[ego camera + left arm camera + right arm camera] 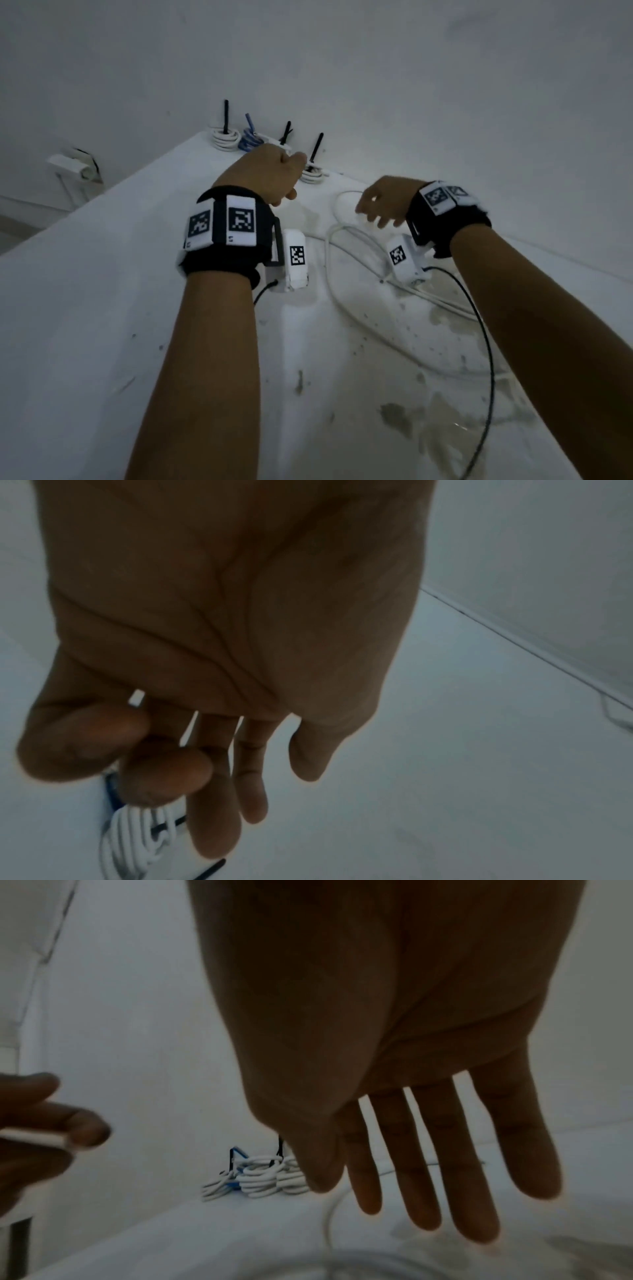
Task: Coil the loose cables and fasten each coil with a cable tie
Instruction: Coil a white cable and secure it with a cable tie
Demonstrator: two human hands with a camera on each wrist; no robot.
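Note:
My left hand [295, 176] reaches to the far end of the white table [102, 274] and pinches a short white cable end [44, 1140] between thumb and index finger [164, 775]; its other fingers stay straight. Below it sits a white coil with a black tie [137, 837]. Several tied coils line the back edge: a white one [224, 137], a blue one [250, 141] and another white one [311, 173]. My right hand [373, 212] hovers open, fingers spread, above the loose white cable [342, 270], which lies in wide loops and touches neither palm nor fingers.
A white wall rises right behind the coils. The table's left edge drops away, with a white fitting [73, 166] on the wall beyond it. Dark stains [394, 414] mark the near right of the table. A thin black wire [484, 335] hangs from my right wrist camera.

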